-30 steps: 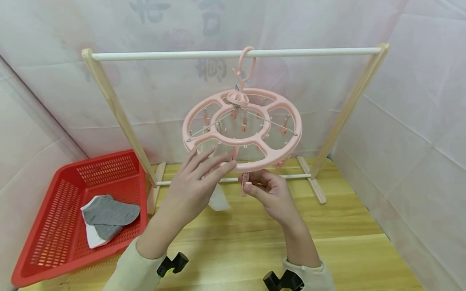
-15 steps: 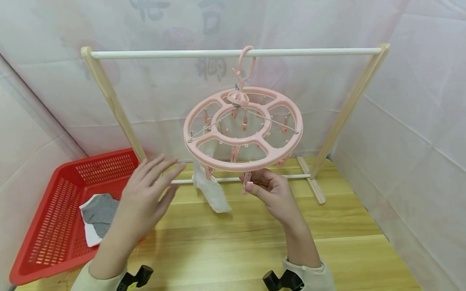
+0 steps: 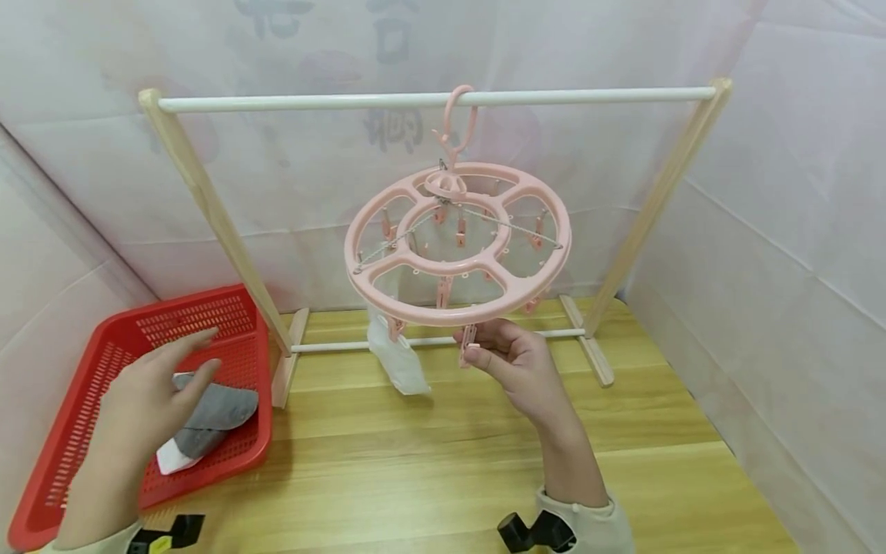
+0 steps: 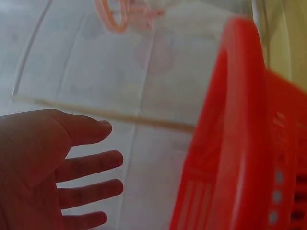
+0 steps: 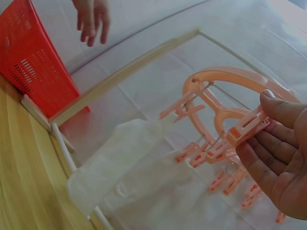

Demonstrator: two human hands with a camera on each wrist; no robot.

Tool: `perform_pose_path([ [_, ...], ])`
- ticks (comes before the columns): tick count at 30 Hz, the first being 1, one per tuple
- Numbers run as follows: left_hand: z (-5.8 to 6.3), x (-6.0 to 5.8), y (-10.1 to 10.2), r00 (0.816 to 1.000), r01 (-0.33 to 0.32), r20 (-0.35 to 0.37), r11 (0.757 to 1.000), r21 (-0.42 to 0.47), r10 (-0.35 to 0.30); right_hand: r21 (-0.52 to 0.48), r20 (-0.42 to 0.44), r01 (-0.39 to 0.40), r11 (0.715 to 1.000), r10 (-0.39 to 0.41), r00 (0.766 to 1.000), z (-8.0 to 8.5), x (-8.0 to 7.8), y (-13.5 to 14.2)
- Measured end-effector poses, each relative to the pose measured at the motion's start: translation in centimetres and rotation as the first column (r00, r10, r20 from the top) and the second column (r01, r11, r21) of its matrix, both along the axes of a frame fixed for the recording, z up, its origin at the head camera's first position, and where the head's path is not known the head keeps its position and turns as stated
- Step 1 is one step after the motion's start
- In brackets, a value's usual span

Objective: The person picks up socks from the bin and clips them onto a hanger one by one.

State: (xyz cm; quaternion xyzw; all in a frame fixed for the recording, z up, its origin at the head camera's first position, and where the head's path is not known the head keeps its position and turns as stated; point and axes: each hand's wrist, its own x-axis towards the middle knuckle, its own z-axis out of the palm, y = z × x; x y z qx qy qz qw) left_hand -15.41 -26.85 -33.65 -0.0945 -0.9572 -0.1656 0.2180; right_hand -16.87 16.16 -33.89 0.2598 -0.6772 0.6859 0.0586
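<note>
At lower left, the left hand [image 3: 141, 404] hangs wide over the basket [image 3: 235, 309] of socks [image 3: 224, 409]; near centre, the right hand [image 3: 521, 373] pinches a clip [image 3: 467, 350] under the hanger [image 3: 450, 315].

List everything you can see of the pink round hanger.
The pink hanger, apparently smooth plastic, has an outer ring joined by spokes to a smaller inner ring. Thin cords run from a central hub to the outer ring; the hook above loops over a white bar. Pink pegs dangle below: the right hand pinches one at the near edge, and another, farther left, holds a white sock. It hangs above a wood-grained table.
</note>
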Motion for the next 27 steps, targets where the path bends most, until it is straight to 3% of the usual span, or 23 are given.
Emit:
perform_pose_path([
  [4, -0.8, -0.2, -3.0, 0.988, -0.047, 0.147, 0.999, 0.011, 0.045, -0.001, -0.011, 0.005, 1.000, -0.005, 1.000, -0.8, -0.5, 0.1],
  [8, -1.7, -0.4, -4.9, 0.961, -0.064, 0.268, 0.998, -0.011, 0.065, 0.000, 0.008, 0.010, 1.000, -0.010, 1.000, -1.0, -0.6, 0.1],
  [15, -3.2, -1.1, -6.7, 0.890, -0.033, 0.455, 0.999, -0.002, 0.031, -0.004, 0.023, 0.015, 1.000, -0.015, 1.000, -1.1, -0.5, 0.1],
  [27, -5.0, -1.7, -8.7, 0.778, -0.074, 0.628, 0.996, 0.058, 0.022, -0.001, -0.022, 0.004, 1.000, -0.004, 1.000, 0.2, 0.2, -0.1],
])
